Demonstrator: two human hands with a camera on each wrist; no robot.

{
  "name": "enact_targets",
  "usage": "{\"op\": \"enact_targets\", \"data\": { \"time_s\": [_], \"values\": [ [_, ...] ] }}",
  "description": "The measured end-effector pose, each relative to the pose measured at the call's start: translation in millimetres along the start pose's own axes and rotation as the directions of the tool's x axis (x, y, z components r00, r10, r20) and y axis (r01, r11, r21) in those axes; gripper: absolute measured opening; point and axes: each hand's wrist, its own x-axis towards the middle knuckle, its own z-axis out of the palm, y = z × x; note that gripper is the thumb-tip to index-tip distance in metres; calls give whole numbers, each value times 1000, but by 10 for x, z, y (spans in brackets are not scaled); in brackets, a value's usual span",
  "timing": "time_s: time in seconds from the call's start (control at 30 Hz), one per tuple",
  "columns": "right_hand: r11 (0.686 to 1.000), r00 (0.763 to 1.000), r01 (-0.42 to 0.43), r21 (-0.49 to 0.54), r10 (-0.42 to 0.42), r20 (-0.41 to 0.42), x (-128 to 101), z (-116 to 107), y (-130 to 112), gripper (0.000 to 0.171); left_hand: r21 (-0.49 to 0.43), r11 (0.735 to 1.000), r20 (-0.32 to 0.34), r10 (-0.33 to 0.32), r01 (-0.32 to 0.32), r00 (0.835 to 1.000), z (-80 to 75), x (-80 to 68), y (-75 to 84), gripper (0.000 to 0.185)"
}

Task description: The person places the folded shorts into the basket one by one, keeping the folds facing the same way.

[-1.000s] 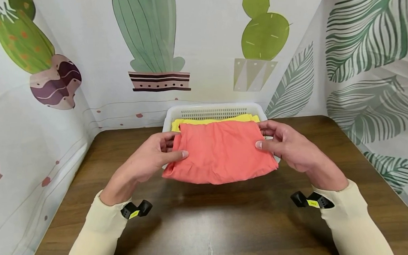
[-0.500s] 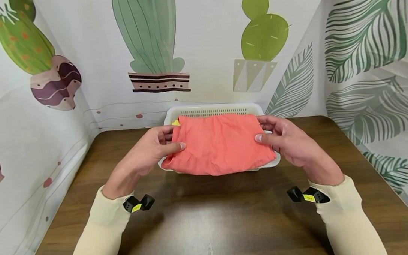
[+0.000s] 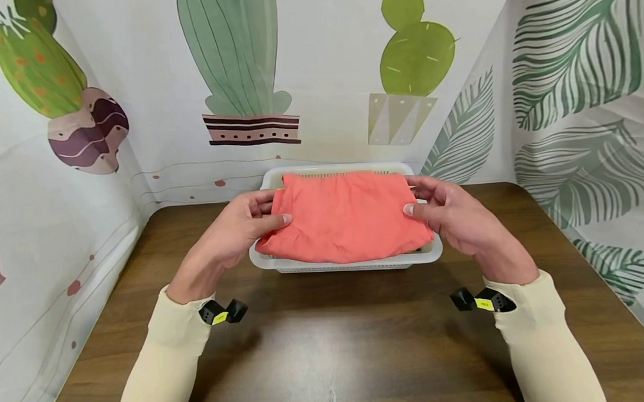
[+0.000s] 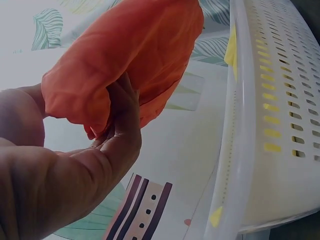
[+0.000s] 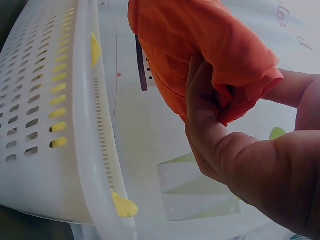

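Note:
A folded orange cloth (image 3: 346,215) hangs just above a white perforated basket (image 3: 351,262) at the back of the brown table. My left hand (image 3: 248,224) grips the cloth's left edge, thumb on top and fingers beneath. At the opposite edge my right hand (image 3: 439,211) holds it the same way. The left wrist view shows the orange cloth (image 4: 127,55) pinched in the left hand (image 4: 117,120) beside the basket (image 4: 260,125). In the right wrist view the orange cloth (image 5: 205,50) sits in the right hand (image 5: 210,125). Yellow fabric (image 5: 122,205) peeks over the basket (image 5: 50,125) rim.
The brown wooden table (image 3: 332,336) stretches in front of the basket. Printed cactus and leaf backdrops (image 3: 237,68) close in the back and both sides. Black wrist cameras (image 3: 222,314) sit at both cream sleeves.
Both hands have carried the orange cloth away from me and over the basket. It now covers the yellow fabric that showed at the back a second ago.

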Motion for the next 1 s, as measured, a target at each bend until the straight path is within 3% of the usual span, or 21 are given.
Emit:
{"op": "enact_targets", "data": {
  "time_s": [0.53, 1.0],
  "values": [
    [1000, 1000, 5, 24, -5, 9, 181, -112, 181, 61, -32, 999, -34, -9, 8, 999, -71, 129, -96, 59],
    [999, 999, 33, -35, -33, -6, 292, -127, 327, 59, 86, 996, -79, -5, 12, 997, -111, 197, -192, 55]
  ]
}}
